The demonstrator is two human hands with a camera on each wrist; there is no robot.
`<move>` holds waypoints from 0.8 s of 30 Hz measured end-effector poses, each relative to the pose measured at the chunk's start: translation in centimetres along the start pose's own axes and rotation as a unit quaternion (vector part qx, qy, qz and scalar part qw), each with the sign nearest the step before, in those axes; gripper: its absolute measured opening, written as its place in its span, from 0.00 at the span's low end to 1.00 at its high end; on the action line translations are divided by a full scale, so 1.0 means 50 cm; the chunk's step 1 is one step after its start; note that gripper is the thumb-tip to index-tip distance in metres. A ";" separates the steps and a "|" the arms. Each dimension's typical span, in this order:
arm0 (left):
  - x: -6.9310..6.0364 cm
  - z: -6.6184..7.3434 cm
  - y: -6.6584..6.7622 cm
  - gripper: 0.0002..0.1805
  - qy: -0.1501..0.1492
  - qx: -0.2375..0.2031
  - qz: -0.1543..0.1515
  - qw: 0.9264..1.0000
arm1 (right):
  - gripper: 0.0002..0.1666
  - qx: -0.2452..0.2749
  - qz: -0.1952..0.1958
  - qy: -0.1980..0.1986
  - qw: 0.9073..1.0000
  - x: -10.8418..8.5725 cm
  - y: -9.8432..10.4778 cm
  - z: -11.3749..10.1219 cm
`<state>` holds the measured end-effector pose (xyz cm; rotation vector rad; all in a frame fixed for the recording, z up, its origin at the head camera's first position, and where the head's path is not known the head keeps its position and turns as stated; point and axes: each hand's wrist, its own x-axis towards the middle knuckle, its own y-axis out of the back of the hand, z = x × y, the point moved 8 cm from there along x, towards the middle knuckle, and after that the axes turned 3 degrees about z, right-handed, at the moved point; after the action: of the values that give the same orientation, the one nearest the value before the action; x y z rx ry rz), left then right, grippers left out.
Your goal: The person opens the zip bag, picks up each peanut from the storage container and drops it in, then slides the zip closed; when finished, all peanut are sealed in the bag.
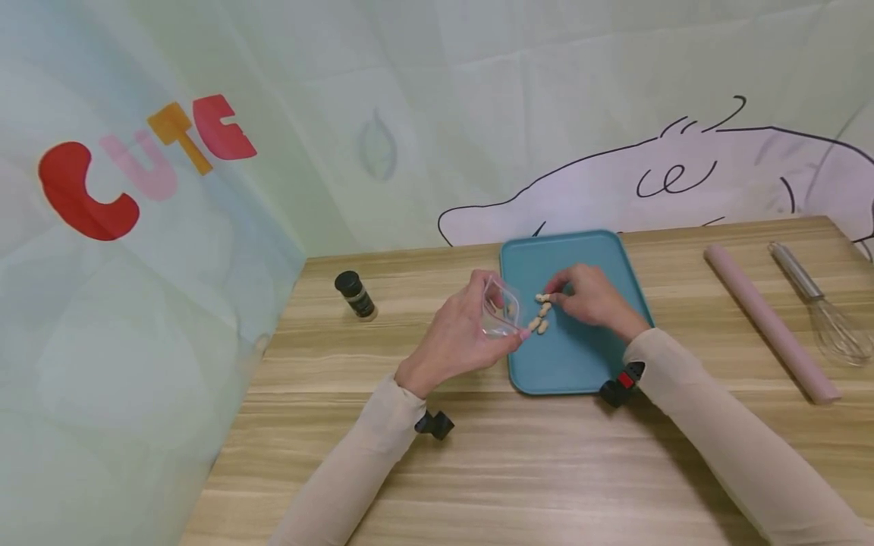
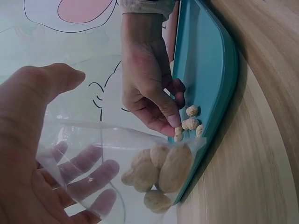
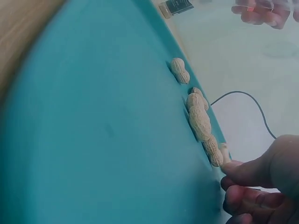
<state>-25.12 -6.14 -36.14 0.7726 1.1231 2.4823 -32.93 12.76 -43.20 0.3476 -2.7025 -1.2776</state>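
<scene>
1. Here, the left hand (image 1: 451, 327) grips a clear bag (image 2: 117, 135) of peanuts (image 2: 175, 172), apparently spreading its mouth.
2. The right hand (image 1: 589, 296) pinches one peanut (image 1: 542, 298).
3. Between them, loose peanuts (image 3: 200, 122) lie on a tray (image 1: 580, 364), likely against rolling.

Long beige sleeves (image 1: 355, 464) meet black wrist devices (image 1: 441, 425), the right bearing a red patch (image 1: 626, 380).

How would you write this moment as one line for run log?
left hand: holds clear bag, peanuts inside | right hand: pinches one peanut | other peanuts: on blue tray
</scene>
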 end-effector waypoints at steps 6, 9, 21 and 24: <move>0.000 0.000 -0.001 0.37 -0.001 0.002 0.002 1.000 | 0.11 0.037 0.036 -0.004 0.999 -0.019 0.025 -0.015; 0.000 -0.001 -0.001 0.37 -0.001 0.002 0.001 1.000 | 0.11 0.054 0.064 0.008 0.996 -0.031 0.045 -0.034; 0.001 -0.003 0.002 0.39 0.003 -0.003 -0.002 1.000 | 0.11 0.124 0.118 0.053 0.984 -0.099 0.116 -0.138; 0.000 -0.004 0.003 0.39 0.004 -0.010 0.000 1.000 | 0.10 0.151 0.120 0.088 0.977 -0.115 0.125 -0.167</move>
<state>-25.27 -6.37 -36.12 0.7583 1.0993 2.4950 -26.54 11.90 -33.22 0.1476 -2.6832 -0.7381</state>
